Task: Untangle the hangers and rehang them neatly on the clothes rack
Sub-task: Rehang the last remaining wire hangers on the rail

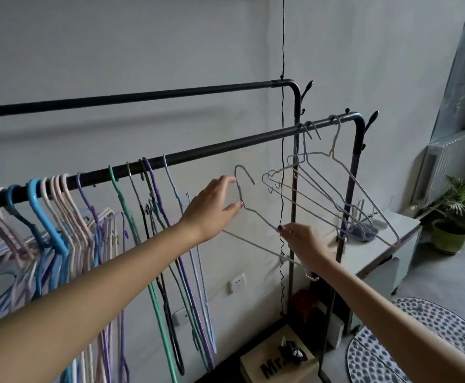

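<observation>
I hold a thin grey wire hanger (256,217) in the air just below the front black rail (226,146) of the clothes rack. My left hand (212,208) pinches its neck right under the hook. My right hand (301,241) pinches its sloping shoulder wire lower to the right. The hook is off the rail. Three pale wire hangers (333,172) hang at the rail's right end. A crowded bunch of coloured hangers (60,217) hangs at the left, and several long ones (154,244) dangle in the middle.
A second black rail (143,96) runs behind and above. A black cord (283,134) hangs down past the rack. A grey cabinet (377,244) stands at the right, a potted plant (452,230) beyond it. A box (278,366) and round mats (433,341) lie on the floor.
</observation>
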